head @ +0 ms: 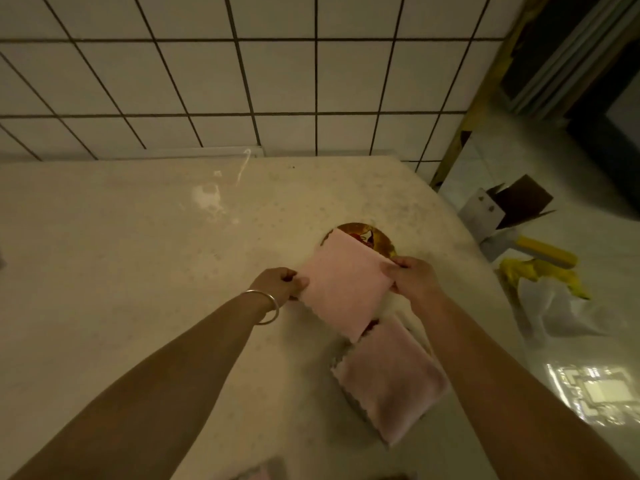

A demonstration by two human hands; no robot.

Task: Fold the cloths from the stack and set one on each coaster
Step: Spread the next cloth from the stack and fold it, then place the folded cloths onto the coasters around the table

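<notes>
With the left hand (284, 282) and right hand (412, 277) each pinching a side of the folded pink cloth (343, 282), lower it level, centred over the coaster (375, 237) half-hidden beneath its far edge.

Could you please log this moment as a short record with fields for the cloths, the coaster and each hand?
held cloth: folded pink cloth, held over the coaster
coaster: round patterned coaster, mostly covered
left hand: left hand pinches the cloth's left edge
right hand: right hand pinches its right edge
placed cloth: second folded cloth, nearer the person
surface: pale counter
</notes>
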